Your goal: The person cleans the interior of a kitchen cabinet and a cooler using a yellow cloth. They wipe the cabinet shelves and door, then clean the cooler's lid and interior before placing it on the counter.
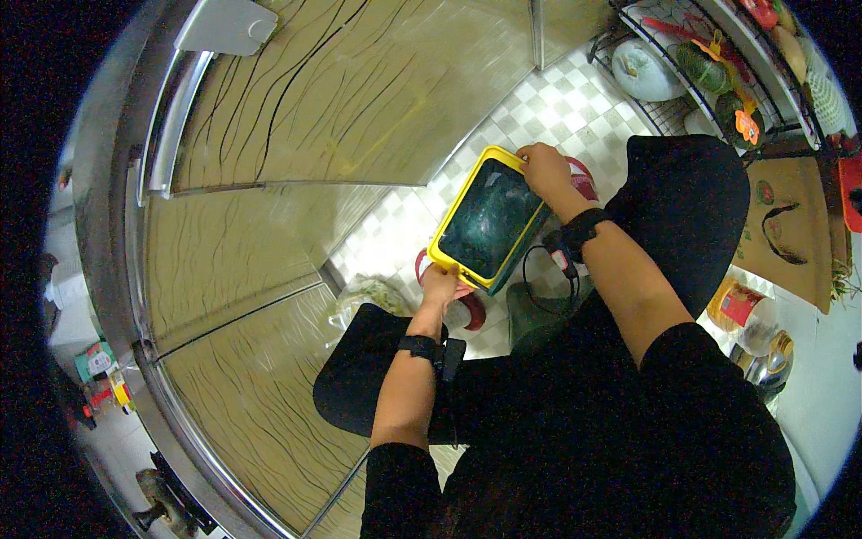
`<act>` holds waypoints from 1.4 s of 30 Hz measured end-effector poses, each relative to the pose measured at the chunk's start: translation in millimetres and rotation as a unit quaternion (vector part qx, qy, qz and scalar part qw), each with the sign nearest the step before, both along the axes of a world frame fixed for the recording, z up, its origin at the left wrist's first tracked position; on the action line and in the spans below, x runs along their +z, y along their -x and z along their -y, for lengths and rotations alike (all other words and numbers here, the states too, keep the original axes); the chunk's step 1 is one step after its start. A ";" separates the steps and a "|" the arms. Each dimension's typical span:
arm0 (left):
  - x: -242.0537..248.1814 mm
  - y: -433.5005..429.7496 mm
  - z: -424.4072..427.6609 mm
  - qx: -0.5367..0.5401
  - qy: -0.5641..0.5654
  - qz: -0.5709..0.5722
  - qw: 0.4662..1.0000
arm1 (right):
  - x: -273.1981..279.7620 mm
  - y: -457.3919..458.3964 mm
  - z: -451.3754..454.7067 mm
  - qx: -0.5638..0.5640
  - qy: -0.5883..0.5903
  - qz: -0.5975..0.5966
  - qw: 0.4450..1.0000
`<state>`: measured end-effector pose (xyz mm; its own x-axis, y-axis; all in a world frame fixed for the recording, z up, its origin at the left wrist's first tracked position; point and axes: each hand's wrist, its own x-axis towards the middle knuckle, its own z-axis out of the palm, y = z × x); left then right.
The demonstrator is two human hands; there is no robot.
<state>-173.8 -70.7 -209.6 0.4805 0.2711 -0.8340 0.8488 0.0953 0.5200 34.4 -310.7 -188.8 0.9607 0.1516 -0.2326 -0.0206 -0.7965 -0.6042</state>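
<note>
A rectangular dark green plastic bin (pixel 495 215) with a yellow rim is held above the tiled floor, between my knees. My left hand (pixel 444 286) grips the rim at its lower left corner, with the fingers partly under it. My right hand (pixel 544 174) holds the rim near the upper right corner. The inside of the bin looks dark and shiny; whether anything lies in it I cannot tell. Black bands circle both my wrists, and a black cable (pixel 547 311) hangs by the right one. Red and white footwear (pixel 473 311) shows partly below the bin.
Patterned cabinet doors (pixel 350 101) with a metal handle fill the left side. A clear plastic bag of greens (pixel 370 296) lies by my left knee. At upper right, a wire rack holds a pale round gourd or melon (pixel 645 69). A brown paper bag (pixel 794 236) and bottles (pixel 737 306) stand at right.
</note>
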 end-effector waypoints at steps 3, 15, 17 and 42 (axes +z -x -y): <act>-1.5 2.3 -0.5 0.000 -0.006 0.015 1.000 | -1.1 0.5 -1.2 -0.008 0.017 -0.002 1.000; 4.8 -15.6 -13.3 -0.051 -0.126 0.038 0.990 | -37.3 -8.6 12.6 -0.054 -0.010 -0.117 0.992; 1.3 -24.4 -22.2 -0.008 -0.170 0.017 0.985 | -62.9 -10.1 12.4 -0.021 0.020 -0.124 0.992; 516.8 -294.9 -12.9 -0.111 -0.724 0.610 0.301 | -59.4 76.5 15.8 0.050 -0.240 -0.438 0.865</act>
<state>121.0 -57.8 307.2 0.3295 -0.2268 0.9165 -0.1567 -0.9704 -0.1838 -42.1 -326.5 -248.2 0.4244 0.5046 -0.7519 -0.5840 -0.4821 -0.6531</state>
